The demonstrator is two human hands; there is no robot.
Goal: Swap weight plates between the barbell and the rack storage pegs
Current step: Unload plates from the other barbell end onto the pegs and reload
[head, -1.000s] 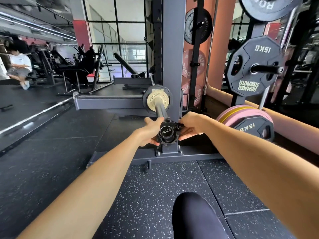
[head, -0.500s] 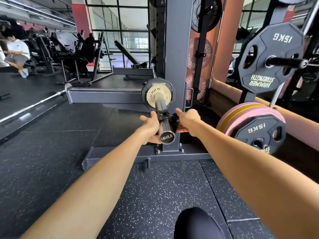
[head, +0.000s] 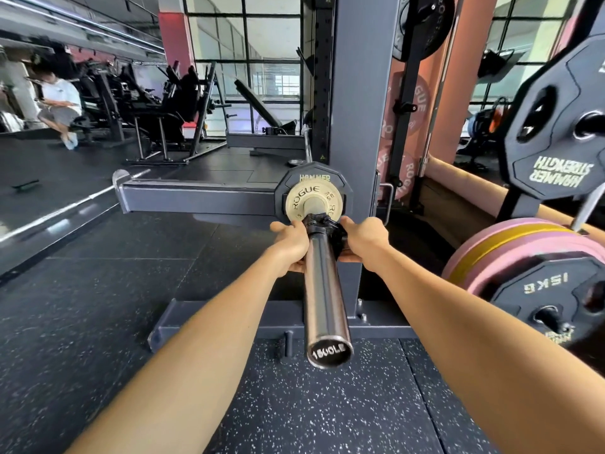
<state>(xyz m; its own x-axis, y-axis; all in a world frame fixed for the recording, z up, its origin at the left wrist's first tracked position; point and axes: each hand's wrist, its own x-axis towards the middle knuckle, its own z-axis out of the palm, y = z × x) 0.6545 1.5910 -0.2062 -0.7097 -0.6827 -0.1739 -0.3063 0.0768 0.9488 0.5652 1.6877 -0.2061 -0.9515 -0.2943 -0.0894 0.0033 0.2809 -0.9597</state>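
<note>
The steel barbell sleeve (head: pixel 322 290) points toward me, its end cap near the frame's middle. On it sit a small cream Rogue plate (head: pixel 302 199) and a black Hammer plate (head: pixel 283 188) behind it. A black collar (head: pixel 319 223) clamps the sleeve right against the cream plate. My left hand (head: pixel 289 245) grips the collar from the left and my right hand (head: pixel 361 239) from the right. To the right, black 15 kg plates (head: pixel 556 158) (head: pixel 540 296) hang on the rack's storage pegs, the lower one in front of pink and yellow plates (head: pixel 510 237).
The grey rack upright (head: pixel 357 93) stands just behind the sleeve, its base foot (head: pixel 229 319) across the rubber floor. More Rogue plates (head: pixel 415 103) hang behind it. A person (head: pixel 60 99) sits among machines at the far left.
Both hands have slid the collar along the sleeve from its outer end up to the cream plate. The camera has moved closer, so the sleeve end now sits nearer me.
</note>
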